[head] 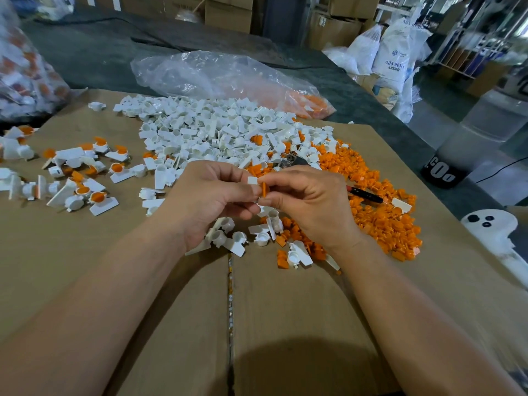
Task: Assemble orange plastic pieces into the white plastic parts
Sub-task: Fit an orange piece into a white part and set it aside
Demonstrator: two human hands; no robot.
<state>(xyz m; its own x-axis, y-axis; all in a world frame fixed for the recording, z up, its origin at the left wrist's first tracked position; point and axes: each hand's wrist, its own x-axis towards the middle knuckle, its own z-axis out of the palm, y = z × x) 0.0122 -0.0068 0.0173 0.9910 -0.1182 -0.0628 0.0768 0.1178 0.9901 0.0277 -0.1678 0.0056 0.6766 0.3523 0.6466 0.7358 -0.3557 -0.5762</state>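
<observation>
Pinched on edge in the right hand (pixel 308 201), thumb and forefinger curled tight on it: one orange piece (pixel 264 190), long axis near upright, held up over the cardboard (pixel 143 281) at mid-view. Just to its left, touching or just beside, cannot tell which: a white part (pixel 253 180), gripped in the curled fingers of the left hand (pixel 208 195), mostly hidden, only a flat tab showing.

Likely step: seating orange into white. Calls for a short push leftward, right hand moving, left hand bracing; socket of the white part out of sight, so alignment not judged.

Beyond the hands: heap of white parts (pixel 217 130). To the right: heap of orange pieces (pixel 371 201), black pen (pixel 365 194) lying on it. Far left: finished pairs (pixel 85 178). Open room toward the body.
</observation>
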